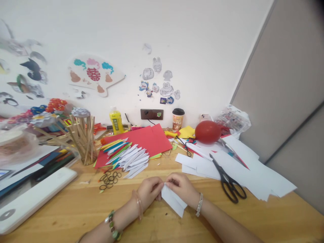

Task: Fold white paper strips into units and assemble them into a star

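Observation:
A small folded white paper (173,200) is held between both hands above the wooden table near its front edge. My left hand (151,189) pinches the paper's upper left end between thumb and fingers. Close beside it, my right hand (182,188) grips the top edge, thumb and fingers together. The paper's lower end points down and to the right. Beyond the hands, a pile of folded white strips (134,160) and some coloured ones lie on red paper (157,141).
Black scissors (227,182) lie at the right on white sheets (243,172). Dark rubber bands (110,179) are left of the hands. Farther back stand wooden sticks (82,141), a yellow bottle (116,120), a cup (178,120) and a red balloon (208,132). A long white device (37,199) is at left.

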`<state>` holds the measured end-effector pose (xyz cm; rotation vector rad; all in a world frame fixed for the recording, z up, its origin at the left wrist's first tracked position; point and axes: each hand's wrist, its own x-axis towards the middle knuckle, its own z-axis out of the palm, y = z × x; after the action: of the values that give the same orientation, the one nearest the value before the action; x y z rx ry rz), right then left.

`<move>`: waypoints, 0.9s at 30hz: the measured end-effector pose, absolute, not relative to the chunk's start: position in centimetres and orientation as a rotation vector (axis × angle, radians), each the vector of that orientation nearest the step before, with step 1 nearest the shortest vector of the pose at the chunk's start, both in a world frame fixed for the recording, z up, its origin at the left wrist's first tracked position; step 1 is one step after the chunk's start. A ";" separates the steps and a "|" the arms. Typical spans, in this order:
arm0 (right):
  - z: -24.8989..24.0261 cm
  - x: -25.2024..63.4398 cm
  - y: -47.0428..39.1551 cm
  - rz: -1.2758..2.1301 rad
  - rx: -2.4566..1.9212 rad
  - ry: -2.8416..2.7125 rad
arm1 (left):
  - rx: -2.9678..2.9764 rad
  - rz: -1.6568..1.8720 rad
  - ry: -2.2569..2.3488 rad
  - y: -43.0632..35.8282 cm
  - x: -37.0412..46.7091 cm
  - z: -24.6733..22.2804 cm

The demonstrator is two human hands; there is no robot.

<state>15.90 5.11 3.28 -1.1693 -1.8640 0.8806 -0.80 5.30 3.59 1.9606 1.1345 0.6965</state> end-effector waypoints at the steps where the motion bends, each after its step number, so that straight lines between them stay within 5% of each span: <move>1: 3.2 15.9 5.1 0.903 -1.167 -1.851 | 1.997 0.706 1.139 5.3 -0.7 3.7; 27: 3.3 15.9 5.0 1.117 -1.103 -1.724 | 2.072 0.723 1.294 5.3 -0.5 3.4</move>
<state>15.92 5.04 3.26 -1.1035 -1.7241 1.1173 -0.53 5.34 3.43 2.0722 1.2944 0.7227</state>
